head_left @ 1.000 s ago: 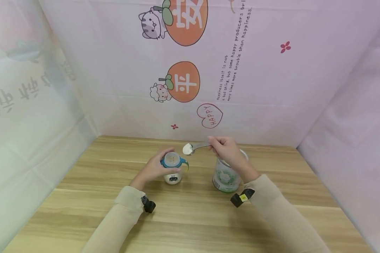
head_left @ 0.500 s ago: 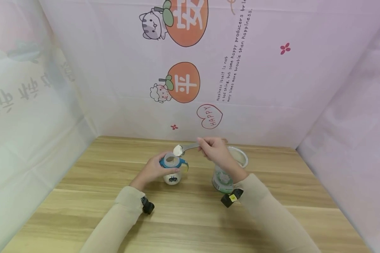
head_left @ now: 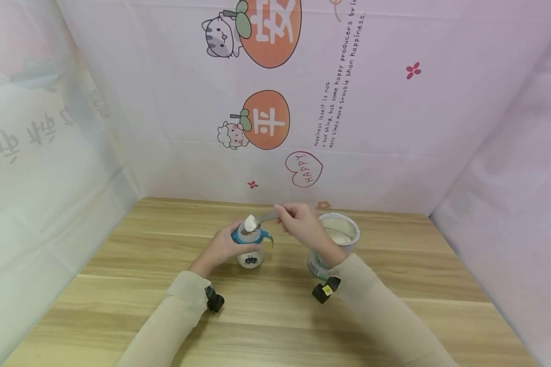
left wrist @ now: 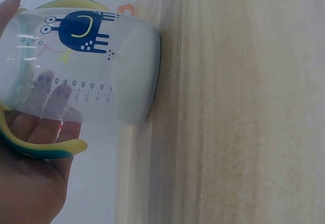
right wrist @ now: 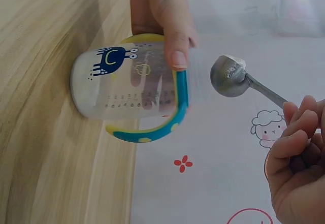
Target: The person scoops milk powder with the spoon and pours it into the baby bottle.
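Note:
A clear baby bottle point(head_left: 250, 260) stands upright on the wooden table, with a dark blue cartoon animal on its side and a blue and yellow two-handled collar point(right wrist: 184, 94). White material shows in its lower part. My left hand point(head_left: 222, 246) grips it round the collar, thumb in front and fingers behind. My right hand point(head_left: 304, 227) pinches the handle of a metal measuring spoon point(right wrist: 227, 79) heaped with white powder point(head_left: 251, 223). The spoon's bowl is just above the bottle's open mouth. Behind my right wrist, a white and green can point(head_left: 316, 262) stands open with pale powder inside.
The wooden table point(head_left: 257, 326) runs back to a printed cloth wall point(head_left: 372, 178). Cloth also hangs along the left side point(head_left: 64, 193) and right side point(head_left: 500, 204). A small black camera point(head_left: 215, 299) is strapped to each wrist.
My right hand has carried the loaded spoon leftward from beside the can to above the bottle mouth. More of the can's opening is visible. My left hand and the bottle have hardly moved.

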`<state>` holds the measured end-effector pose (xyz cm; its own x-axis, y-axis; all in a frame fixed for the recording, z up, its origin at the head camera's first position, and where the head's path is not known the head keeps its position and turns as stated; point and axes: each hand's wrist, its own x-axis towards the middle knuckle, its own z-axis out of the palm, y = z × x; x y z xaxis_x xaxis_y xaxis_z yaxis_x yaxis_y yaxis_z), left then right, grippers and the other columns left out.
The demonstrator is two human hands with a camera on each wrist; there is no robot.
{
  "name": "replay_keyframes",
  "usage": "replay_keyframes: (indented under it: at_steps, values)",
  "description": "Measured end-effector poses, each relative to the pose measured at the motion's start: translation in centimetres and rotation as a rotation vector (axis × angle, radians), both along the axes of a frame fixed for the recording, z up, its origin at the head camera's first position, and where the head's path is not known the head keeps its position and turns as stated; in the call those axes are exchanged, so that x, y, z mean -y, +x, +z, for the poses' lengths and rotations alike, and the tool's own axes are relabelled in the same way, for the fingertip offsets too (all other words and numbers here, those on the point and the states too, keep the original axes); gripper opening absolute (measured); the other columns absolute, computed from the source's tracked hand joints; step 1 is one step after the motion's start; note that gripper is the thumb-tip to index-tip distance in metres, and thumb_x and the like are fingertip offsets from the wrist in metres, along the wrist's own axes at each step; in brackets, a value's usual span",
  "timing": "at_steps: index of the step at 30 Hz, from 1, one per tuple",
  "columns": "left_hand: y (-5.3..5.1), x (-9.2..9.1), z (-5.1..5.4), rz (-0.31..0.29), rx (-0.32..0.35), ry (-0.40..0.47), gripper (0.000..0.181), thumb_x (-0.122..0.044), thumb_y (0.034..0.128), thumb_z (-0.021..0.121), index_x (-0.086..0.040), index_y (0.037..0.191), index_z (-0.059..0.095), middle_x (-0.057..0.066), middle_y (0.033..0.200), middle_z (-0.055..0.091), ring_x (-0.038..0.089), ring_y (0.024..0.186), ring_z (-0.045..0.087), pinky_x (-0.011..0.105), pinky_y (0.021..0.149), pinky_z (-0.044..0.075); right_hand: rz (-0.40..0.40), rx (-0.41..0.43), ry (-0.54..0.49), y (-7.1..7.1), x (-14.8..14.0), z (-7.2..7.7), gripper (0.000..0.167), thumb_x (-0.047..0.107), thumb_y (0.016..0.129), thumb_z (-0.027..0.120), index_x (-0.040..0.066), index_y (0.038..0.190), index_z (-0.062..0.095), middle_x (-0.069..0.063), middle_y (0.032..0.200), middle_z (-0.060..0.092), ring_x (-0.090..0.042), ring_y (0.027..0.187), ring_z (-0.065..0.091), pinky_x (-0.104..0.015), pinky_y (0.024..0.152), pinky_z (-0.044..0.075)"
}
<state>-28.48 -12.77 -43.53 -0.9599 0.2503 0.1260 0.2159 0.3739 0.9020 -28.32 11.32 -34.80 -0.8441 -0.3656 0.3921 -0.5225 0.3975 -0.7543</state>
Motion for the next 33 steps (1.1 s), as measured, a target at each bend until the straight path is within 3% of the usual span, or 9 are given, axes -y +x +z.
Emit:
replay_keyframes:
  at_steps: [10, 18, 26, 33]
  values:
    - [-0.1, 0.0, -0.1, 0.019, 0.015, -0.007, 0.082, -0.043, 0.0738, 0.09, -0.024, 0.145, 0.053, 0.002, 0.13, 0.062, 0.025, 0.12, 0.057, 0.055, 0.103, 0.042, -0.029, -0.131, 0.092, 0.0, 0.8, -0.9, 0.036, 0.025, 0.105, 0.055, 0.005, 0.079, 0.069, 0.005, 0.059, 0.057, -0.011, 0.047, 0.046, -0.024, 0.042, 0.033]
    - [-0.1, 0.1, 0.0, 0.011, 0.007, -0.008, 0.079, -0.042, 0.0751, 0.089, -0.022, 0.144, 0.054, 0.001, 0.129, 0.063, 0.024, 0.118, 0.058, 0.052, 0.101, 0.044, -0.021, -0.214, 0.135, 0.2, 1.3, -1.2, 0.031, 0.02, 0.104, 0.058, 0.011, 0.077, 0.068, 0.008, 0.058, 0.056, -0.008, 0.047, 0.047, -0.023, 0.04, 0.035]
    - [-0.1, 0.1, -0.1, -0.006, 0.003, 0.014, 0.072, -0.042, 0.0748, 0.089, -0.027, 0.137, 0.058, -0.001, 0.124, 0.064, 0.02, 0.112, 0.061, 0.048, 0.098, 0.048, 0.01, -0.466, 0.256, 0.4, 1.8, -1.9, 0.019, 0.015, 0.101, 0.062, 0.006, 0.088, 0.072, 0.007, 0.059, 0.048, -0.002, 0.049, 0.038, -0.019, 0.043, 0.034]
    - [0.0, 0.1, -0.1, -0.013, 0.033, 0.042, 0.071, -0.042, 0.0755, 0.089, -0.028, 0.138, 0.057, -0.001, 0.125, 0.064, 0.02, 0.114, 0.06, 0.048, 0.098, 0.047, 0.063, -0.618, 0.369, 0.8, 1.7, -2.0, 0.02, 0.012, 0.098, 0.067, 0.01, 0.079, 0.061, 0.008, 0.061, 0.048, -0.002, 0.051, 0.04, -0.016, 0.045, 0.035]
